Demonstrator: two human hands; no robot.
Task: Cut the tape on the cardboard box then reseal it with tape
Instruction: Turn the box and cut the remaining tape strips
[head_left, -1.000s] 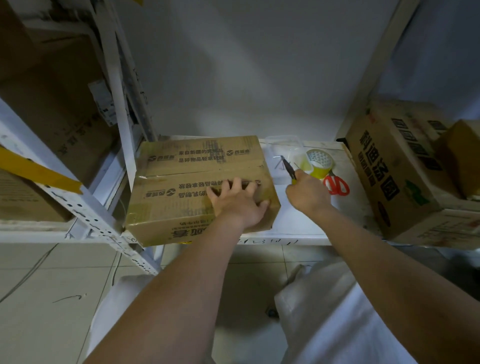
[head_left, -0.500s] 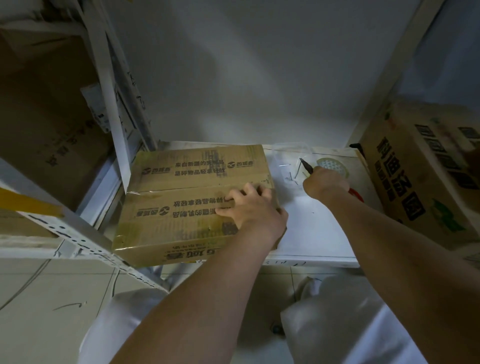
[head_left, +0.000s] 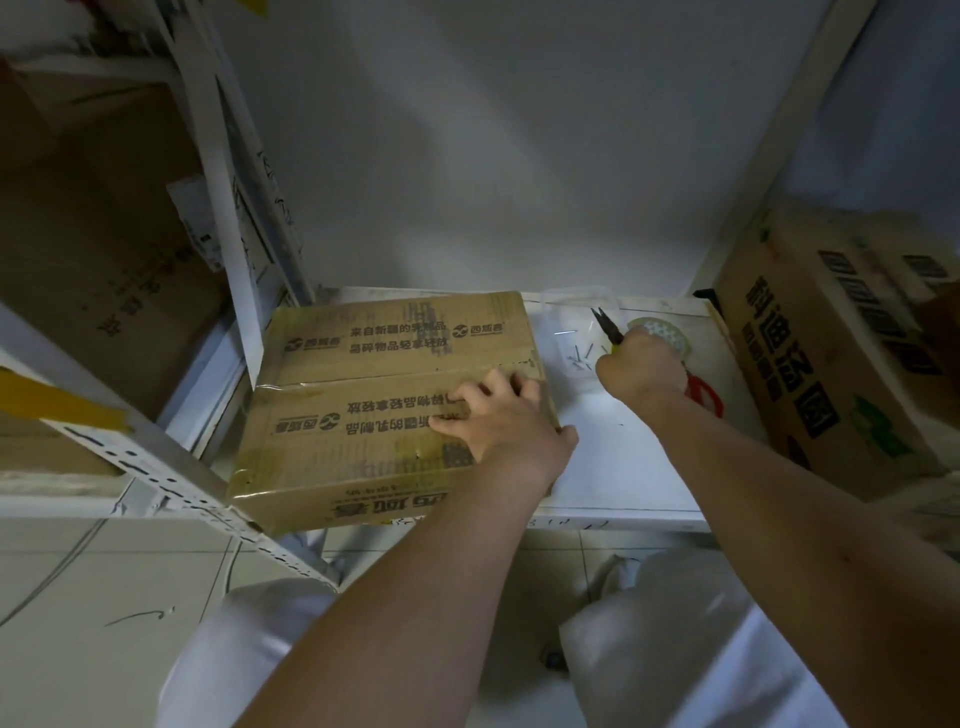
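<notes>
Two bare forearms reach forward from the bottom of the view, above pale cloth at the person's lap and a tiled floor (head_left: 78, 597).

1. Left hand (head_left: 501, 415): lies palm down on the near right part of the cardboard box (head_left: 363, 374), fingers extended and slightly spread across the printed top, thumb at the box's right edge. It presses on the box and grips nothing.

2. Cardboard box: sits on the left part of a white shelf (head_left: 639, 467), its near edge overhanging the shelf front. The two top flaps meet along a seam running left to right, covered by a strip of clear tape (head_left: 291, 383). Whether the tape is cut cannot be told.

3. Right hand (head_left: 641, 369): curled into a fist beyond and to the right of the box, gripping a tool with a yellow handle (head_left: 609, 327). The tool's dark, forked tip points up and away from the hand, clear of the box.

4. Items near the right hand: several small nails (head_left: 576, 356) lie on the shelf just left of the fist. A roll of clear tape (head_left: 662, 332) lies just behind the fist, partly hidden by it. Red scissor handles (head_left: 701, 389) show just right of the wrist.

5. Far right: a larger printed carton (head_left: 831, 364) stands at the shelf end. A white wall (head_left: 493, 156) closes the back.
</notes>
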